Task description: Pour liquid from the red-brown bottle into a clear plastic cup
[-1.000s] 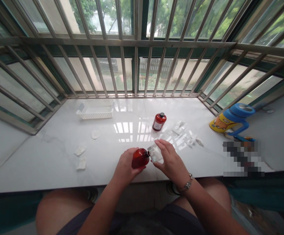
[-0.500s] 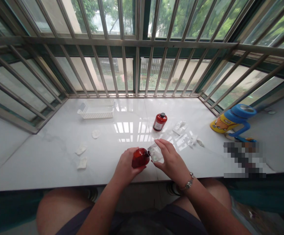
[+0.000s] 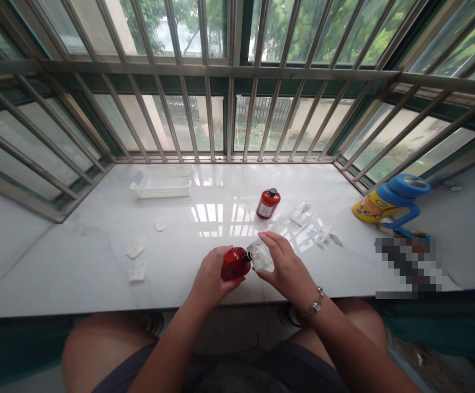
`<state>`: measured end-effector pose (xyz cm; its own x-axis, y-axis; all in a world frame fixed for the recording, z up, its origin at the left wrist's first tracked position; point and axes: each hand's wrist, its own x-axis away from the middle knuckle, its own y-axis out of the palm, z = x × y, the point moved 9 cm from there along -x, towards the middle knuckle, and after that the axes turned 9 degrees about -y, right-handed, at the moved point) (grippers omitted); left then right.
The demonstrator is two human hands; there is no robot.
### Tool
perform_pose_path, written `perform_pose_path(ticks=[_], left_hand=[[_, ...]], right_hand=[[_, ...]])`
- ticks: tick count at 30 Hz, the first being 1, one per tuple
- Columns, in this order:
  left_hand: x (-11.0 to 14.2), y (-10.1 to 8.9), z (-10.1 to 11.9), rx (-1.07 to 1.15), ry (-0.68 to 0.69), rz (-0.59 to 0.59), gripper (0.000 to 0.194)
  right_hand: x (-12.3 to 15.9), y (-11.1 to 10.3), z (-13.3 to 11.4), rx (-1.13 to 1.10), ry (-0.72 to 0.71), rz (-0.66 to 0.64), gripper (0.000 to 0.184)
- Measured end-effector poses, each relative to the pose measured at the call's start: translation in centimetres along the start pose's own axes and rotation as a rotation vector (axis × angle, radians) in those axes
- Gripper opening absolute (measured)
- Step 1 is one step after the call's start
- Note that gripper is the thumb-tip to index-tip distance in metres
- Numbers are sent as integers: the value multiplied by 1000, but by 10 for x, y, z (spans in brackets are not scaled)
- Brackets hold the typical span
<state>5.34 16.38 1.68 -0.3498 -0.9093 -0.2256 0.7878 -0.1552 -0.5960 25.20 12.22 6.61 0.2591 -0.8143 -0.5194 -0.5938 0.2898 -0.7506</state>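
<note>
My left hand point(image 3: 208, 278) is wrapped round a red-brown bottle point(image 3: 234, 263), tipped on its side with its neck pointing right. The neck meets a small clear packet point(image 3: 260, 255) pinched in my right hand point(image 3: 286, 270), which wears a bracelet at the wrist. Both hands hover over the near edge of the white marble sill point(image 3: 98, 284). A second red-brown bottle point(image 3: 267, 203) with a dark cap stands upright farther back.
Several white pads point(image 3: 136, 250) lie to the left, and torn clear wrappers point(image 3: 309, 226) to the right. A white slotted tray point(image 3: 161, 185) sits at the back left. A blue and yellow cup point(image 3: 389, 197) stands at the right. Metal window bars point(image 3: 229, 71) close off the back.
</note>
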Motion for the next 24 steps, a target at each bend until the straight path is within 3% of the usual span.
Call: perform_pose_path(ticks=[24], left_hand=[[0,3,1,-14,17,-4,85]], right_hand=[[-3,0,2,36,-48,-107,100]])
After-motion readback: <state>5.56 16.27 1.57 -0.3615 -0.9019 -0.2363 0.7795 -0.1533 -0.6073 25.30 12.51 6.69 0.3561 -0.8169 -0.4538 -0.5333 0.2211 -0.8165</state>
